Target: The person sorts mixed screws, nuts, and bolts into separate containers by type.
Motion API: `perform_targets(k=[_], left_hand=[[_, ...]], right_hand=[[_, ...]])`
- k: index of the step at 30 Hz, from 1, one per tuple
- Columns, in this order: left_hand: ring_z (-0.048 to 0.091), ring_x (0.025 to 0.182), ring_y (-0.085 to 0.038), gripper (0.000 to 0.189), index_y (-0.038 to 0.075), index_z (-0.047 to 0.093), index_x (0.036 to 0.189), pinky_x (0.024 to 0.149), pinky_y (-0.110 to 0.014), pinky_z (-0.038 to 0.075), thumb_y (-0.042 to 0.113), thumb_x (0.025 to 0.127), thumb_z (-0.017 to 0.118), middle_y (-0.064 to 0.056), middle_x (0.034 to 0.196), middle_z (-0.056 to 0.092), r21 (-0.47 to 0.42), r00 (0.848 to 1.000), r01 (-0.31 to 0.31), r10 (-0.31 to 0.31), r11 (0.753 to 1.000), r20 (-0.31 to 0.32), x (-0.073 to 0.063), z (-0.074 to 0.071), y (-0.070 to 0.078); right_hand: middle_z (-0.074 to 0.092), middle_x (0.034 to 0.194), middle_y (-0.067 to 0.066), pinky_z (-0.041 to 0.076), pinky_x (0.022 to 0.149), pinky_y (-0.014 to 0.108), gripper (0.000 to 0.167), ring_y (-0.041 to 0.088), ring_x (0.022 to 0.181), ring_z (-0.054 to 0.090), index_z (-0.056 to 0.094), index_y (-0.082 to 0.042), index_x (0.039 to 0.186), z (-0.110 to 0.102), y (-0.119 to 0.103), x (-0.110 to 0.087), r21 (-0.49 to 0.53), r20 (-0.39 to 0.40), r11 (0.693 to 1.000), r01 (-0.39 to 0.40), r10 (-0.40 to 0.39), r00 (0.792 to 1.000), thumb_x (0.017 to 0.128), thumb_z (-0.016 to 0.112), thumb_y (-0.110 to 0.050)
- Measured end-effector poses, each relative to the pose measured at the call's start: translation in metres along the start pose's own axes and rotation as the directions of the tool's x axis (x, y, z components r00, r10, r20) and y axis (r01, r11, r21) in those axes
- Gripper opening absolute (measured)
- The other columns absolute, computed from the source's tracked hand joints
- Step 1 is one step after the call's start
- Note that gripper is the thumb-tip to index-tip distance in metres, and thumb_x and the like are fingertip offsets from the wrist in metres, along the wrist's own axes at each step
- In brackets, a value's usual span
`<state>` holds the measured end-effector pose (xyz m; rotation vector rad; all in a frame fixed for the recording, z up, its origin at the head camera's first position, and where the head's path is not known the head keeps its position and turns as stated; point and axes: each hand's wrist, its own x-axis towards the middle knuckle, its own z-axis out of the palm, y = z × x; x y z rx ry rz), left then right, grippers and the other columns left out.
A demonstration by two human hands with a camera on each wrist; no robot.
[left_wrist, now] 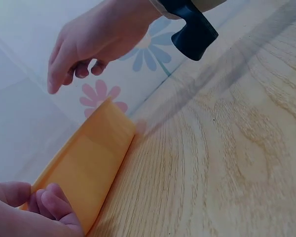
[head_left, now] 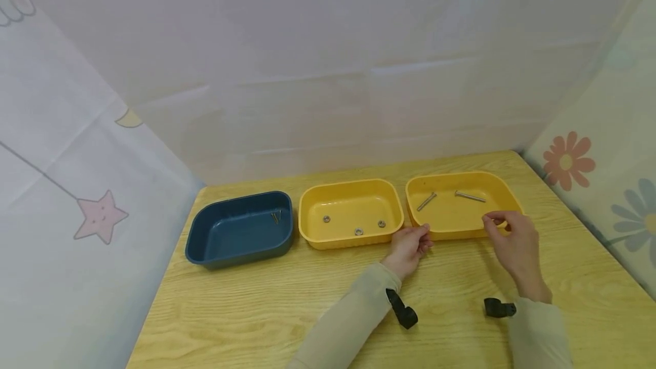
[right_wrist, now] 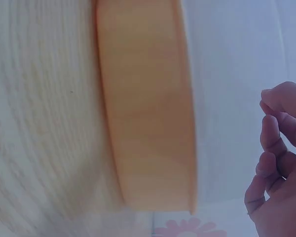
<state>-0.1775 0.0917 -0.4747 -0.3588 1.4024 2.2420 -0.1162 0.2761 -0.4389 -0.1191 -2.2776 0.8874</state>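
My left hand [head_left: 407,248] pinches the near left corner of the right yellow tray [head_left: 451,234], thumb at the rim and curled fingers against the outer wall. Two long silver bolts [head_left: 426,201] lie apart inside that tray. Over its near right rim hovers my right hand [head_left: 516,241], fingers loosely bent and the thumb close to the index finger. In the right wrist view nothing shows between the fingertips of the right hand [right_wrist: 281,148]. From the left wrist view, the right hand [left_wrist: 101,42] appears above the tray wall [left_wrist: 96,153].
A middle yellow tray [head_left: 328,242] holds three nuts [head_left: 359,232]. To its left a dark blue tray [head_left: 241,255] contains a few small brass-coloured screws [head_left: 275,217]. All stand on a wood-grain table [head_left: 246,312], with a pale sheet [head_left: 328,118] behind and printed sheets at the sides.
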Motion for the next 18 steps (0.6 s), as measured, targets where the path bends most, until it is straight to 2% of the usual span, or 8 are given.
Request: perform_targets(k=[6, 10, 15, 18], left_hand=[[0.057, 0.059, -0.010, 0.010, 0.008, 0.061, 0.083, 0.057, -0.017, 0.045, 0.011, 0.090, 0.067, -0.002, 0.071, 0.058, -0.002, 1.000, 0.001, -0.001, 1.000, -0.020, -0.003, 0.002, 0.001], [0.056, 0.059, -0.011, 0.010, 0.007, 0.060, 0.084, 0.058, -0.018, 0.046, 0.011, 0.091, 0.066, -0.002, 0.071, 0.057, -0.002, 1.000, 0.009, -0.009, 1.000, -0.010, -0.005, 0.002, 0.002], [0.056, 0.061, -0.010, 0.011, 0.003, 0.064, 0.087, 0.059, -0.019, 0.048, 0.012, 0.092, 0.065, -0.002, 0.070, 0.057, 0.057, 0.994, 0.078, -0.082, 0.995, 0.079, -0.013, -0.002, 0.007], [0.058, 0.066, -0.010, 0.016, -0.004, 0.067, 0.098, 0.066, -0.021, 0.053, 0.011, 0.093, 0.064, -0.002, 0.074, 0.059, 0.203, 0.975, 0.073, -0.112, 0.976, 0.189, -0.025, -0.009, 0.016]], right_hand=[[0.062, 0.079, 0.016, 0.030, 0.070, 0.018, 0.004, -0.007, 0.076, 0.037, 0.068, 0.005, 0.085, -0.014, -0.011, 0.005, 0.009, -0.057, 0.997, 0.070, -0.070, 0.996, 0.084, 0.068, 0.000], [0.062, 0.077, 0.017, 0.029, 0.072, 0.015, 0.005, -0.012, 0.080, 0.035, 0.066, 0.007, 0.081, -0.024, -0.020, 0.014, 0.000, -0.068, 0.981, 0.196, -0.195, 0.978, 0.079, 0.070, 0.006], [0.061, 0.076, 0.016, 0.031, 0.073, 0.016, 0.009, -0.009, 0.082, 0.036, 0.066, 0.006, 0.081, -0.037, -0.033, 0.029, -0.008, -0.042, 0.939, 0.342, -0.343, 0.939, 0.074, 0.070, 0.009], [0.061, 0.074, 0.014, 0.032, 0.072, 0.022, 0.007, 0.001, 0.078, 0.041, 0.066, 0.005, 0.081, -0.044, -0.039, 0.038, -0.001, -0.018, 0.909, 0.416, -0.416, 0.909, 0.075, 0.070, 0.007]])
